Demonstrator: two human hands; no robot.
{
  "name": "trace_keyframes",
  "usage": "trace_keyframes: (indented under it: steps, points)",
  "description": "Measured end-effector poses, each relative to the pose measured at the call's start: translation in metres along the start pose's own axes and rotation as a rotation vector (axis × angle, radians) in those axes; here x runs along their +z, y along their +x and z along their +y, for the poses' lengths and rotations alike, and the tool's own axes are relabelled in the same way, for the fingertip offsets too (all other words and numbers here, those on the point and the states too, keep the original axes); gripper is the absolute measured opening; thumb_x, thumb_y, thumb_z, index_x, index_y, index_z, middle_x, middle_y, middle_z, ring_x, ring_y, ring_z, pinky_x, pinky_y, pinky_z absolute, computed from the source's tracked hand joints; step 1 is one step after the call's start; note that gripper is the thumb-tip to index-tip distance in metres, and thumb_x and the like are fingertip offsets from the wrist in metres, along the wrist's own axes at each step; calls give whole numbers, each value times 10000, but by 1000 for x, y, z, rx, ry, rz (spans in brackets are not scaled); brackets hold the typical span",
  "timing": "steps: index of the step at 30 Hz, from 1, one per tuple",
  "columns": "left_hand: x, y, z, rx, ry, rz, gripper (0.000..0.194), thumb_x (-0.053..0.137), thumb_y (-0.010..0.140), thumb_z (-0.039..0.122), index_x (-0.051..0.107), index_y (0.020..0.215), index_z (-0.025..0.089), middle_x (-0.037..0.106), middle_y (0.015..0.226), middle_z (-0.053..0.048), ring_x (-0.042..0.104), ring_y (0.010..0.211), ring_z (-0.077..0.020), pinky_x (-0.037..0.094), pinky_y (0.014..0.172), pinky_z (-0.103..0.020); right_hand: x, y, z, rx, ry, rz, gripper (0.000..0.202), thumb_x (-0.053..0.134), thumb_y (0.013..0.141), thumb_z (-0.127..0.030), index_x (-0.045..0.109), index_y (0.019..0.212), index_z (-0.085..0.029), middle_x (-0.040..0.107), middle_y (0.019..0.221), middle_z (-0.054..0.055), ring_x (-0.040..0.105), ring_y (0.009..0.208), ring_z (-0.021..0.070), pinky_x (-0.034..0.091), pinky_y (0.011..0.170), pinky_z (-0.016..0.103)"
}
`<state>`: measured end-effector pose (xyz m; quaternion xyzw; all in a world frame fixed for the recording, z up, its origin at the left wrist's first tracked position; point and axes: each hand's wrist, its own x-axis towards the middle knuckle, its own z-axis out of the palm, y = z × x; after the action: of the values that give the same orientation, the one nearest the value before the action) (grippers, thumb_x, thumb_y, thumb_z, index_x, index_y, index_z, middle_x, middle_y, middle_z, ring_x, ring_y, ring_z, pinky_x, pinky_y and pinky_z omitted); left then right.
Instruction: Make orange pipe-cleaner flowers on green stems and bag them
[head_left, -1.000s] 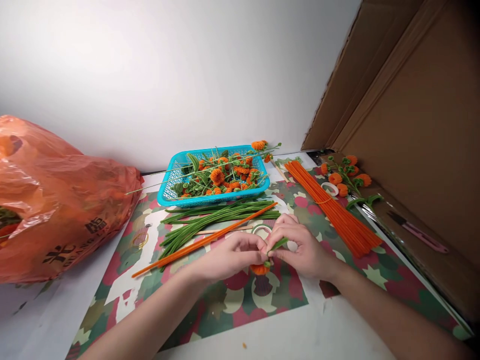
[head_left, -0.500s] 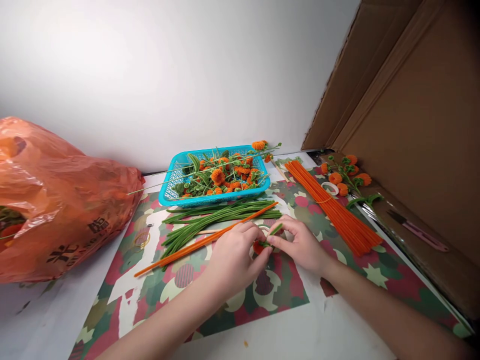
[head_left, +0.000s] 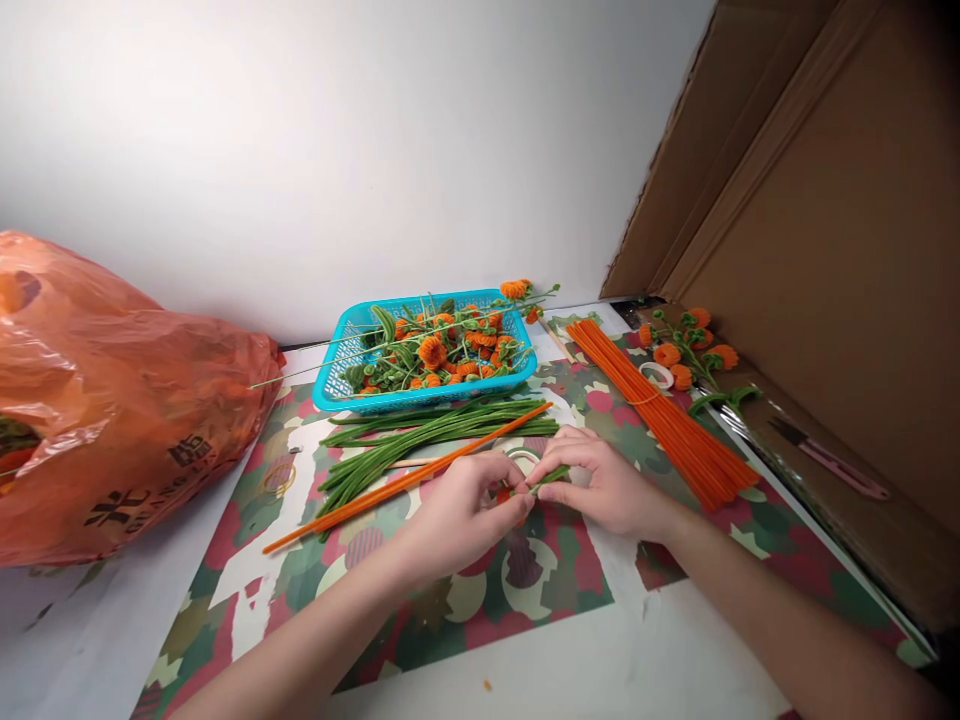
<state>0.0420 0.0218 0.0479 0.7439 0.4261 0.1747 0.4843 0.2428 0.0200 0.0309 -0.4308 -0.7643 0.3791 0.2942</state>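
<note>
Between the fingertips of my left hand (head_left: pixel 459 515) is a small orange pipe-cleaner flower (head_left: pixel 502 493), mostly covered by the fingers. My right hand (head_left: pixel 611 490) pinches a green pipe cleaner (head_left: pixel 553 475) that meets the flower, so the two hands almost touch. Just beyond them, a roll of white tape (head_left: pixel 523 458) is partly hidden. Loose green pipe cleaners (head_left: pixel 397 450) lie in a pile past my left hand, with a few orange pipe cleaners (head_left: pixel 337 517) laid slantwise across them.
A blue basket (head_left: pixel 324 385) of orange flowers and green stems stands at the back. An orange plastic bag (head_left: pixel 150 400) bulges at left. To the right lie a banded bundle of orange pipe cleaners (head_left: pixel 675 440), another tape roll (head_left: pixel 657 376), finished flowers (head_left: pixel 666 354) and pink-handled scissors (head_left: pixel 844 470).
The green pipe cleaner in my right hand has swung down from pointing upward to lying lower, under the fingers. Both hands stay together; the view has shifted slightly.
</note>
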Motion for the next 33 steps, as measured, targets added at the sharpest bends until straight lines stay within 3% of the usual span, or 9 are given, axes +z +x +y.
trace_keyframes:
  steps: [7, 12, 14, 17, 20, 23, 27, 33]
  points:
    - [2, 7, -16, -150, -723, -289, 183, 701, 746, 302, 663, 722, 124, 634, 782, -43, 552, 697, -115, 425, 661, -218, -2, 3, 5, -104, 188, -57, 11, 710, 780, -218, 714, 772, -224, 663, 734, 16, 513, 842, 183, 417, 821, 348]
    - [5, 9, -20, -228, -863, -375, 181, 742, 697, 297, 674, 718, 130, 667, 763, -55, 617, 800, -160, 449, 796, -263, 0, 3, 4, -112, 191, -85, 47, 698, 789, -205, 700, 746, -221, 657, 736, 14, 512, 861, 184, 408, 846, 357]
    - [4, 7, -15, -226, -758, -316, 180, 706, 727, 307, 659, 710, 134, 644, 737, -37, 593, 720, -133, 449, 719, -240, -1, 2, 4, -96, 150, -70, 48, 698, 788, -198, 693, 746, -221, 647, 748, 12, 517, 865, 184, 396, 866, 368]
    - [4, 1, -2, -148, -411, -118, 206, 583, 813, 336, 638, 747, 149, 628, 739, -29, 561, 660, -131, 438, 622, -241, -3, 0, 2, -44, 62, 2, 41, 699, 789, -206, 688, 752, -223, 629, 783, 15, 532, 885, 190, 362, 904, 400]
    - [9, -6, 7, 146, 131, 219, 129, 550, 831, 278, 630, 832, 177, 663, 850, -50, 592, 835, -198, 457, 768, -328, -3, -2, -1, 0, 2, 49, 23, 698, 790, -225, 697, 768, -230, 630, 827, 26, 544, 918, 202, 345, 916, 417]
    - [17, -9, 7, 349, 444, 385, 91, 522, 843, 194, 601, 799, 189, 677, 870, -50, 592, 985, -242, 444, 858, -389, 1, -2, -5, 56, -26, 82, 26, 702, 782, -225, 704, 761, -239, 629, 830, 24, 555, 907, 204, 343, 915, 427]
    - [22, -9, 2, 376, 597, 440, 83, 522, 849, 180, 579, 790, 194, 672, 830, -39, 608, 991, -243, 456, 849, -384, 10, -2, -6, 110, -3, 145, 38, 698, 767, -213, 709, 747, -244, 636, 786, 17, 560, 899, 210, 351, 915, 433]
    - [14, -8, 2, 259, 558, 315, 144, 435, 885, 189, 554, 802, 183, 634, 833, -52, 593, 907, -233, 443, 812, -385, 16, -2, -5, 215, 159, 165, 96, 695, 751, -271, 737, 836, -250, 634, 915, 49, 573, 941, 215, 423, 873, 376]
